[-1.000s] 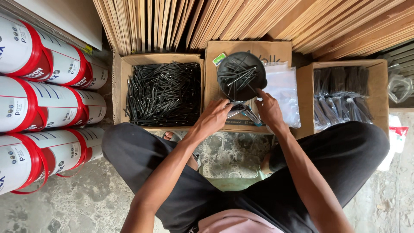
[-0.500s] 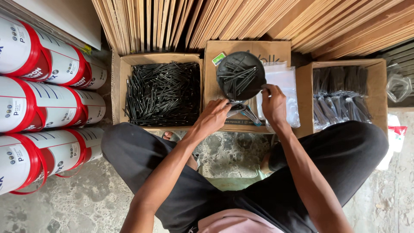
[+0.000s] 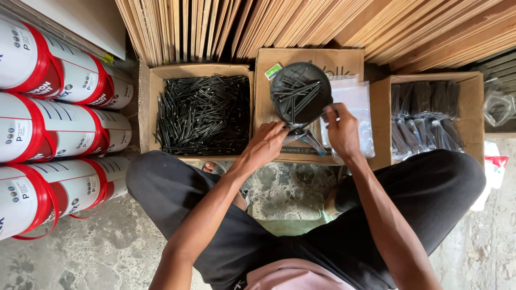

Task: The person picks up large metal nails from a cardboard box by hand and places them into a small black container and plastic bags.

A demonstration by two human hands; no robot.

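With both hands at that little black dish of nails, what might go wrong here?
The black dish is piled with loose nails and perches on a small stand, so the right hand at its rim could tip it and scatter them. The left hand works just beneath, near the points. Spilled nails could land by the bare foot on the floor.

Black nails [image 3: 204,115], black bowl [image 3: 301,92], red-and-white buckets [image 3: 56,131]

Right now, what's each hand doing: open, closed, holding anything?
Left hand: fingers curled at the base under the black dish; actual grip cannot be told.
Right hand: fingers closed, pinching the dish's rim.
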